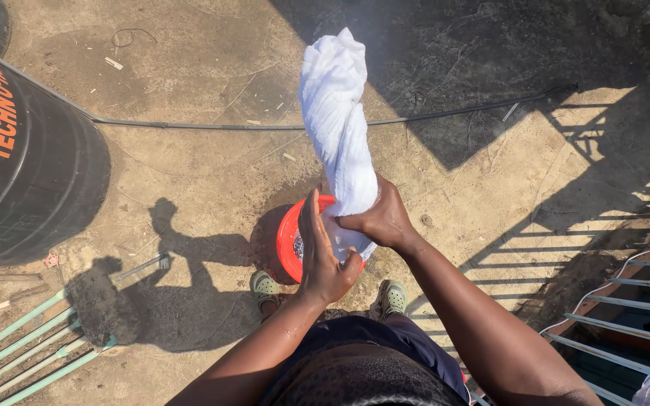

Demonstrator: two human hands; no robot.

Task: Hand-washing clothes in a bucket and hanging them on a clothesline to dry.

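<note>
- White cloth [338, 128]: a twisted roll held upright, directly above the red basin [288, 242]; its lower end is gripped in both hands, its upper end stands free and bunched.
- Right hand [382, 219]: fingers closed around the lower part of the cloth, above the basin's far rim.
- Left hand [322, 256]: palm and fingers laid flat against the cloth's lowest end, thumb up, pressing rather than fully wrapped; it lies over the basin's middle.
- Red basin: stands on the concrete floor [212, 98] just beyond the person's green shoes [265, 286]. Most of its inside is hidden by the hands; a dark, speckled patch shows at the near-left, and whether this is water or suds cannot be told.
- Black tank [24, 158]: large drum well to the left of the basin; its contents are not visible.
- Thin hose or cable [445, 113]: runs across the floor beyond the basin.
- Metal railing [626, 301]: to the right of the basin, casting barred shadows.
- Risk, judged: the free top of the roll may flop over and touch the dusty floor, since only its lower end is held; water wrung out may also fall outside the small basin and wet the shoes.
</note>
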